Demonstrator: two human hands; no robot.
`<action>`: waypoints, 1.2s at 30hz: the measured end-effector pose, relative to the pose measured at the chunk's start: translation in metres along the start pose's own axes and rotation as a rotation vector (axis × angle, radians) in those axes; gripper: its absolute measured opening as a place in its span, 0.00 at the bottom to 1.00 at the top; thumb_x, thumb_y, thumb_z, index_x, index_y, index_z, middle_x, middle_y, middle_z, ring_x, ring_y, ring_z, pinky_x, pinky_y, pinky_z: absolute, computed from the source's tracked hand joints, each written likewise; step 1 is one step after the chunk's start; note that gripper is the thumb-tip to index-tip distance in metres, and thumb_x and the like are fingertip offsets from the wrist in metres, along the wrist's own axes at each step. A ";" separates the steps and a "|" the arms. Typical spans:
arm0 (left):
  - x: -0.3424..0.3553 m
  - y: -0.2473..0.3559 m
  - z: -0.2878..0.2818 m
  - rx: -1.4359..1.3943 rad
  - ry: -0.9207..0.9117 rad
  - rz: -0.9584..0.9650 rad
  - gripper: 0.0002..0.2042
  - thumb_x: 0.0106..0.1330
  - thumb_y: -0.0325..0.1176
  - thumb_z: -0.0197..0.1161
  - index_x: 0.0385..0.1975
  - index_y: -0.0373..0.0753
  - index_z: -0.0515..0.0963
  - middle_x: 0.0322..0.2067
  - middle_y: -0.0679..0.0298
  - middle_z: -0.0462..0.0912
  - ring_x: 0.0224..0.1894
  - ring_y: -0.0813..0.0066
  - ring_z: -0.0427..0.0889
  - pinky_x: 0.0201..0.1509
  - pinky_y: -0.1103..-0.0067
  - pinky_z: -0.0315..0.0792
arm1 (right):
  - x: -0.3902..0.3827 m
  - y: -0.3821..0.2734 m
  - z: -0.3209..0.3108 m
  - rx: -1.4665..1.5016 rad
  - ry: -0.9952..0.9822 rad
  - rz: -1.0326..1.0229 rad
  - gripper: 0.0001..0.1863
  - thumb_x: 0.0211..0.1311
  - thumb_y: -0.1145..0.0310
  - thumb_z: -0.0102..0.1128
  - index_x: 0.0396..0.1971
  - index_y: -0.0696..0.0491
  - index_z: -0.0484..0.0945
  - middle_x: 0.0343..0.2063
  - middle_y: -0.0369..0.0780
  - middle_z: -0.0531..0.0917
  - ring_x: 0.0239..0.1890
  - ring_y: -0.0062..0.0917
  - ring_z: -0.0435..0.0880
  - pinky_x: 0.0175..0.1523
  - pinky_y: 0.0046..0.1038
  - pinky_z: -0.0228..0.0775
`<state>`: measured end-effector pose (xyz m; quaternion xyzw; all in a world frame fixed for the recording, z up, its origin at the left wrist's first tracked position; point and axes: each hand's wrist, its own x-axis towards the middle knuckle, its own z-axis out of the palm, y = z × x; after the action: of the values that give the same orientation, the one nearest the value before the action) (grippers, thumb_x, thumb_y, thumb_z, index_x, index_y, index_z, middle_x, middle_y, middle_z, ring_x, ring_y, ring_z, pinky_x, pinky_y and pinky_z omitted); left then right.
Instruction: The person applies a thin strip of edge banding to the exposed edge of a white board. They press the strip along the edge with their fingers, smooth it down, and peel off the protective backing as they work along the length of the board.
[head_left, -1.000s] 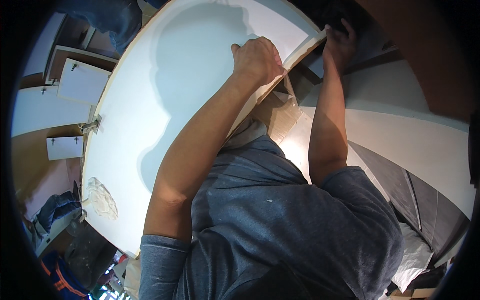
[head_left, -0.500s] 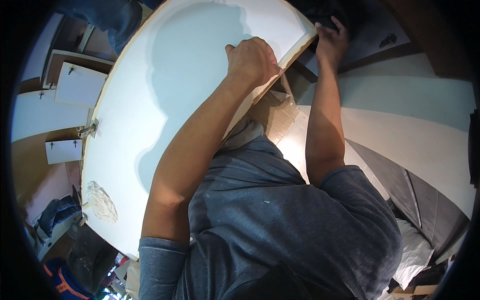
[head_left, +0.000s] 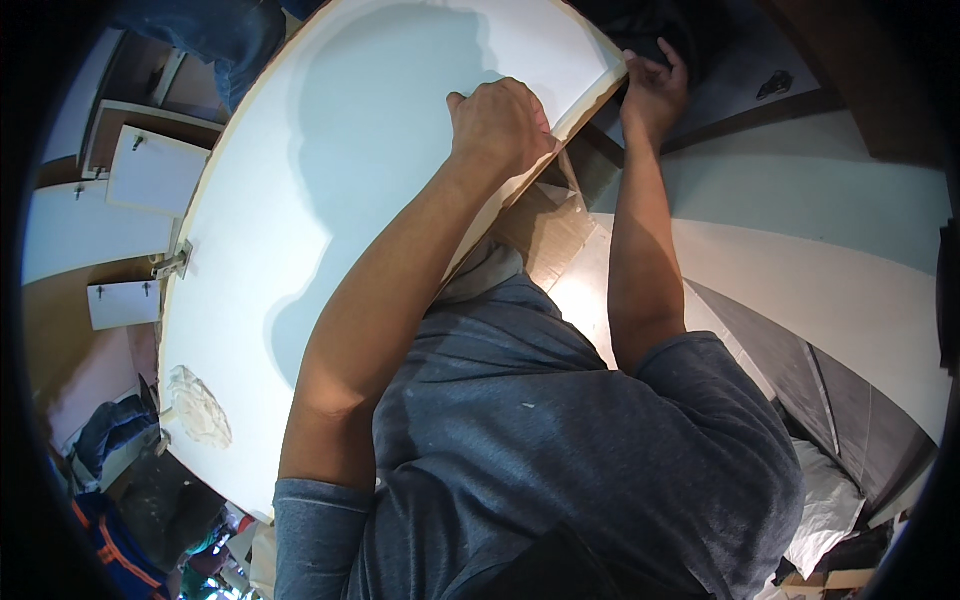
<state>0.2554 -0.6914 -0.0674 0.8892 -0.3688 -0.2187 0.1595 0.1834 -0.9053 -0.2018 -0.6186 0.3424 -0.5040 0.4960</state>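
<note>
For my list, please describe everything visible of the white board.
The board looks like wood: flat, white, partly shadowed, with yellowish edges, at the view's upper left. Its left side bears a metal hinge and crumpled patch. The left hand rests at its right edge; the right hand touches its far corner.

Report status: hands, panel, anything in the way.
Left hand curled at near edge of white panel. Right hand open at panel's corner. Metal hinge on panel's left edge, away from hands.
</note>
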 end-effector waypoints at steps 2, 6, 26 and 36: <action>0.000 -0.002 0.001 0.000 0.006 -0.011 0.11 0.54 0.44 0.84 0.26 0.45 0.92 0.34 0.65 0.91 0.42 0.63 0.88 0.61 0.60 0.67 | -0.002 0.000 0.001 -0.024 0.003 -0.025 0.29 0.63 0.78 0.78 0.63 0.58 0.77 0.35 0.40 0.91 0.40 0.21 0.88 0.52 0.24 0.79; -0.001 0.000 0.001 -0.004 0.005 -0.017 0.11 0.54 0.43 0.84 0.27 0.45 0.91 0.35 0.64 0.91 0.42 0.63 0.88 0.62 0.59 0.67 | -0.005 0.001 0.003 -0.020 0.016 -0.057 0.28 0.62 0.79 0.78 0.61 0.58 0.79 0.35 0.40 0.91 0.39 0.20 0.88 0.51 0.24 0.80; 0.006 0.000 0.001 0.057 0.011 -0.005 0.16 0.53 0.48 0.85 0.27 0.45 0.89 0.33 0.64 0.90 0.43 0.62 0.88 0.61 0.58 0.69 | -0.009 0.012 0.003 -0.087 0.032 -0.165 0.25 0.65 0.79 0.76 0.60 0.58 0.79 0.35 0.40 0.91 0.40 0.20 0.88 0.51 0.23 0.80; 0.059 -0.005 0.014 0.121 0.204 0.127 0.26 0.48 0.63 0.84 0.26 0.44 0.86 0.31 0.66 0.89 0.39 0.62 0.87 0.59 0.55 0.67 | -0.012 0.007 0.012 0.034 0.023 -0.083 0.24 0.64 0.78 0.75 0.60 0.54 0.82 0.37 0.38 0.91 0.38 0.19 0.87 0.48 0.24 0.80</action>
<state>0.2886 -0.7322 -0.0975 0.8898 -0.4187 -0.0938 0.1556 0.1921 -0.8934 -0.2122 -0.6178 0.3136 -0.5372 0.4811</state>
